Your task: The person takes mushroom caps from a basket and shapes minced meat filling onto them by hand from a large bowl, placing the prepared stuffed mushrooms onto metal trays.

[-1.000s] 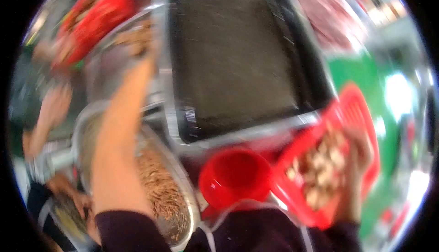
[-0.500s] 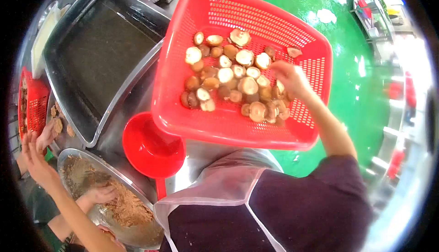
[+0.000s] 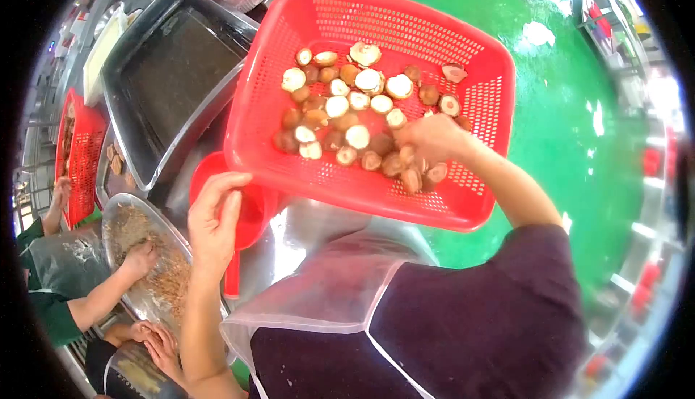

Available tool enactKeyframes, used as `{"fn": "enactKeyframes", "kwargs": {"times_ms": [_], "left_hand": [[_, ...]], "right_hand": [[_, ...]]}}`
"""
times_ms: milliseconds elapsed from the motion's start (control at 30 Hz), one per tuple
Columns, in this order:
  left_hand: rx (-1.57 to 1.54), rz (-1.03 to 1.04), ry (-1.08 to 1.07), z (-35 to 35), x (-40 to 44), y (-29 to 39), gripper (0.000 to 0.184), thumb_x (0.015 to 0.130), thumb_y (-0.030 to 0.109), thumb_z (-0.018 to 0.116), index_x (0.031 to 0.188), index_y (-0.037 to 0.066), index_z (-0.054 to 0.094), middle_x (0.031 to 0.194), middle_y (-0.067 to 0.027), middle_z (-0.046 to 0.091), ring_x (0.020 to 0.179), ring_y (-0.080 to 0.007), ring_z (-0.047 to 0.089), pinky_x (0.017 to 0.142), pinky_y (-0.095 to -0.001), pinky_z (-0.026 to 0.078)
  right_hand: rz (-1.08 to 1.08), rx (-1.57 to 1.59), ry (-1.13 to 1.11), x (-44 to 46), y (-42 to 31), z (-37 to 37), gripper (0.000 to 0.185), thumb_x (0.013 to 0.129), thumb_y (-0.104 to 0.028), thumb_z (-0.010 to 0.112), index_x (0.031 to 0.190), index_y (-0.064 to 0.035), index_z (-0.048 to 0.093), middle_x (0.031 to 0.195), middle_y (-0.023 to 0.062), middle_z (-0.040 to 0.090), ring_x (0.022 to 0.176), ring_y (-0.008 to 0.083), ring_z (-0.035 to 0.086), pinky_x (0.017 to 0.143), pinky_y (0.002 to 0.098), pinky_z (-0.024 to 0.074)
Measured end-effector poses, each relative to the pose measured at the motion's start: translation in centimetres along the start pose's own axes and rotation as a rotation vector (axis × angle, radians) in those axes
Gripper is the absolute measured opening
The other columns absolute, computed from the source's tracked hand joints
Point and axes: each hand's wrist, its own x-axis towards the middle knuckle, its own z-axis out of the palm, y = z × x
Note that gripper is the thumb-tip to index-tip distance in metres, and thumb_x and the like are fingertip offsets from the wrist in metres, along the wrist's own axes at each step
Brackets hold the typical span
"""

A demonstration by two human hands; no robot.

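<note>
Left hand swings in beside the basket, right hand digs deeper!
From my remote seat I see the left hand (image 3: 216, 218), out by the steel bowl (image 3: 156, 214) half a second ago, now over the scoop (image 3: 255, 229) at the basket's (image 3: 347, 200) near left corner; its fingers are loose and look empty, though I can't tell whether the tips touch the rim. The right hand (image 3: 436, 138) has slid from the right edge of the pile toward its near side, fingers down among the mushrooms (image 3: 357, 136); their tips are hidden, so I can't tell if they grasp any. The mushrooms all lie inside the basket, and a few at the right are newly uncovered. To me, that puts both hands around this one basket, with only the right working the pile.
</note>
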Motion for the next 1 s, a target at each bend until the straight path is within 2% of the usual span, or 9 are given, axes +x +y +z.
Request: {"fn": "enactKeyframes", "kwargs": {"times_ms": [167,267,400,500,567,633,833,900,1000], "left_hand": [[0.161,0.118,-0.096,4.4,1.4,-1.0,0.018,0.083,0.001,0.052,0.099,0.0,0.06,0.097,-0.0128,0.06,0.093,-0.0235,0.059,0.083,-0.0294,0.044],[0.244,0.16,-0.185,6.7,2.8,-1.9,0.02,0.083,0.006,0.053,0.102,0.002,0.059,0.099,-0.0134,0.059,0.095,-0.0278,0.057,0.083,-0.0332,0.044],[0.375,0.131,-0.312,8.1,4.0,-3.3,0.023,0.084,0.013,0.053,0.105,0.004,0.057,0.1,-0.0125,0.058,0.098,-0.0304,0.054,0.083,-0.0376,0.044],[0.431,0.043,-0.347,7.7,4.1,-3.9,0.027,0.084,0.019,0.055,0.107,0.005,0.056,0.101,-0.0132,0.058,0.097,-0.032,0.054,0.082,-0.0392,0.044],[0.424,-0.004,-0.342,7.4,3.6,-4.1,0.031,0.082,0.022,0.058,0.108,0.005,0.057,0.102,-0.013,0.058,0.098,-0.0317,0.054,0.082,-0.0393,0.043],[0.376,-0.01,-0.339,7.4,3.6,-4.0,0.036,0.079,0.027,0.062,0.109,0.006,0.057,0.103,-0.0122,0.058,0.099,-0.0306,0.054,0.084,-0.0396,0.042],[0.543,0.242,-0.469,7.1,3.0,-3.2,0.043,0.066,0.036,0.071,0.1,0.011,0.063,0.1,-0.0066,0.06,0.098,-0.0238,0.053,0.085,-0.0376,0.037],[0.546,0.289,-0.465,7.2,3.0,-3.5,0.036,0.065,0.035,0.071,0.093,0.012,0.066,0.096,-0.0045,0.06,0.093,-0.0227,0.053,0.081,-0.0368,0.037],[0.51,0.245,-0.465,7.4,2.9,-3.4,0.037,0.065,0.034,0.072,0.094,0.012,0.066,0.094,-0.0045,0.06,0.093,-0.0229,0.053,0.082,-0.0366,0.037]], "right_hand": [[0.421,-0.022,0.441,-2.1,3.0,-2.8,0.022,0.075,-0.01,0.054,0.096,-0.0159,0.06,0.095,0.0082,0.061,0.083,0.028,0.062,0.066,0.0407,0.0521],[0.211,-0.042,0.812,1.0,1.7,-1.3,0.023,0.077,-0.006,0.054,0.098,-0.0112,0.059,0.097,0.0074,0.06,0.089,0.0267,0.061,0.07,0.0395,0.0519],[-0.063,0.061,0.298,7.8,-4.9,-0.6,0.027,0.079,-0.008,0.053,0.103,-0.0172,0.061,0.106,0.0057,0.054,0.1,0.0245,0.056,0.074,0.0382,0.0516],[-0.051,-0.206,0.577,12.3,-3.1,0.7,0.038,0.077,-0.007,0.051,0.111,-0.022,0.058,0.117,0.0044,0.05,0.099,0.024,0.056,0.072,0.0348,0.0532],[0.06,-0.111,0.724,11.5,-0.5,-0.6,0.03,0.079,-0.013,0.054,0.109,-0.0176,0.059,0.114,0.0042,0.052,0.103,0.0246,0.052,0.082,0.0346,0.0489],[0.177,-0.238,0.673,8.6,3.2,-1.2,0.028,0.079,-0.013,0.053,0.106,-0.0177,0.059,0.102,0.0043,0.057,0.097,0.0227,0.055,0.074,0.0345,0.0485],[-0.495,-0.062,0.277,-1.3,-0.2,2.3,0.026,0.067,-0.017,0.064,0.093,-0.0166,0.062,0.098,0.0027,0.053,0.094,0.0229,0.056,0.07,0.0386,0.0511],[-0.385,-0.273,0.213,-1.1,0.3,1.8,0.037,0.061,-0.016,0.07,0.097,-0.0159,0.061,0.103,0.0028,0.053,0.099,0.0231,0.055,0.072,0.0387,0.0514],[0.067,-0.339,0.484,2.4,5.6,-0.5,0.045,0.063,-0.014,0.071,0.106,-0.0132,0.057,0.111,0.0063,0.052,0.105,0.0238,0.053,0.076,0.0394,0.0513]]}}
